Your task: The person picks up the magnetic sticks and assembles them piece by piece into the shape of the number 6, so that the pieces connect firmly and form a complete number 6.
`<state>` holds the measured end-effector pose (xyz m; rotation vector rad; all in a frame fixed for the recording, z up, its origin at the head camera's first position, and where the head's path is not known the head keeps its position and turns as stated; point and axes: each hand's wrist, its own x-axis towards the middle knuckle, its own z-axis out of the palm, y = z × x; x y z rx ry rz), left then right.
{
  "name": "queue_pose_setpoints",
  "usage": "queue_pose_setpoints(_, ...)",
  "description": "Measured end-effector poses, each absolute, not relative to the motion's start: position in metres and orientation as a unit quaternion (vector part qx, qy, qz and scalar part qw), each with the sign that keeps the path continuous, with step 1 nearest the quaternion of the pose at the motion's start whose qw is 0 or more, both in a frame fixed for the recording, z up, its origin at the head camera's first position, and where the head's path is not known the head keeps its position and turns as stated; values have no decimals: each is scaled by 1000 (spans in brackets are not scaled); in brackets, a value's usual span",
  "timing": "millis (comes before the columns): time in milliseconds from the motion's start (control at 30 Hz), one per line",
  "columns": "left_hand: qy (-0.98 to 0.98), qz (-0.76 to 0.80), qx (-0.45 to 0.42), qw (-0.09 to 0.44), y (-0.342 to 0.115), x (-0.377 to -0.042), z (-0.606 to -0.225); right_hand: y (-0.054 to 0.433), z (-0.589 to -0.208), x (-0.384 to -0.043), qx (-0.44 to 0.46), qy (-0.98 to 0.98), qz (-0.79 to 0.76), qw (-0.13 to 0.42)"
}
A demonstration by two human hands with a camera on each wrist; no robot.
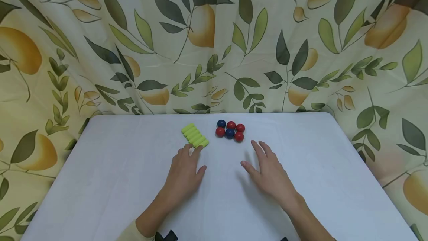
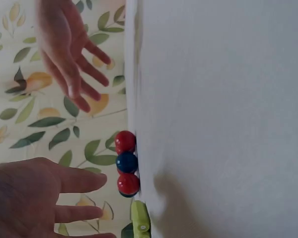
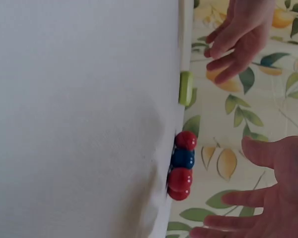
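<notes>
- Now, the relation that counts is this: the light green rods (image 1: 195, 135) lie straight beyond the fingertips of my left hand (image 1: 185, 169), at the far part of the tabletop (image 1: 123, 174).
- The rods sit side by side; the row slants from far left to near right, while each rod's own long axis runs crosswise, from near left to far right.
- My left hand is nearer to them. From the head view its fingertips overlap the row's near end, but the wrist views show it raised, apart from the rods.
- Its fingers are loosely spread, with nothing held.
- My right hand (image 1: 268, 175) is spread too, thumb apart, raised above the tabletop and holding nothing.
- From it, the red and blue balls (image 1: 229, 133) lie far and to the left, in two rows of three, just right of the rods; the near right red ball is closest.
</notes>
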<state>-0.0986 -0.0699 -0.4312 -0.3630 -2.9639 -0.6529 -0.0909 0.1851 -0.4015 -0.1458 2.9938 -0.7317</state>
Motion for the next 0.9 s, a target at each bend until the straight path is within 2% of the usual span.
queue_pose_setpoints(133, -963, -250, -97, 27, -66, -112, -429, 190, -399, -106, -33, 964, -260, 48)
queue_pose_setpoints(533, -955, -287, -70, 8, -63, -152, -440, 196, -402, -143, -17, 955, -294, 42)
queue_pose_setpoints(900, -961, -271, -61, 0, -53, -165, -438, 191, -407, -170, -4, 947, -314, 65)
